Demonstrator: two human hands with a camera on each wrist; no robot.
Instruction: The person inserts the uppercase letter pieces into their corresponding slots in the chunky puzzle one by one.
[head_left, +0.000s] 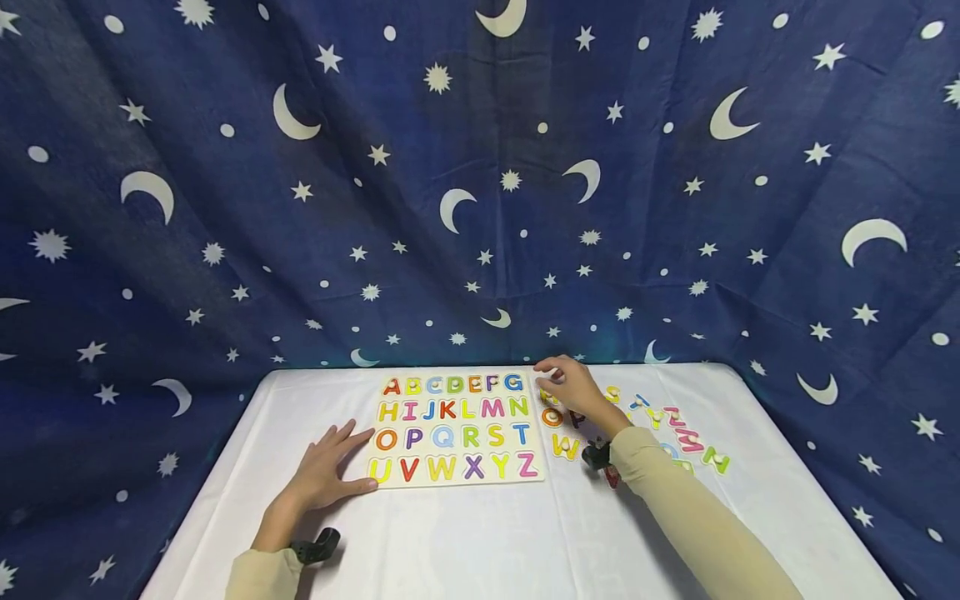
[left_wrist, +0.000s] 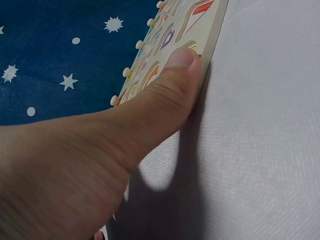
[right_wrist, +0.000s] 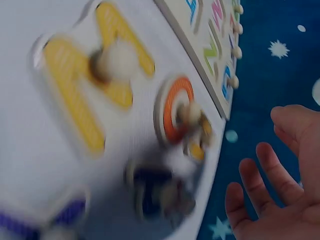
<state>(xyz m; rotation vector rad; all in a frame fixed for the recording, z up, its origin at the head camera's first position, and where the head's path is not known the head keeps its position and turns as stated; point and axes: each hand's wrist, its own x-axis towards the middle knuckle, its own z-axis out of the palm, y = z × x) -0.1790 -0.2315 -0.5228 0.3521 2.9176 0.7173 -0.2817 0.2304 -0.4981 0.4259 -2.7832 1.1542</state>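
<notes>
A wooden alphabet puzzle board lies flat on the table. Letters A to G fill its top row, with round knobs standing up from them. My left hand is spread at the board's left side, its thumb resting on the near left corner by the U. Beyond the board's far right corner, my right hand hovers over the loose letters with its fingers apart. The right wrist view shows those fingers bent a little and holding nothing. Below them are an orange O and a dark blue letter.
Several knobbed letters lie scattered right of the board, among them a yellow W, a green N and a pink letter. My right forearm covers some. A dark blue curtain with moons and stars hangs behind the white tablecloth.
</notes>
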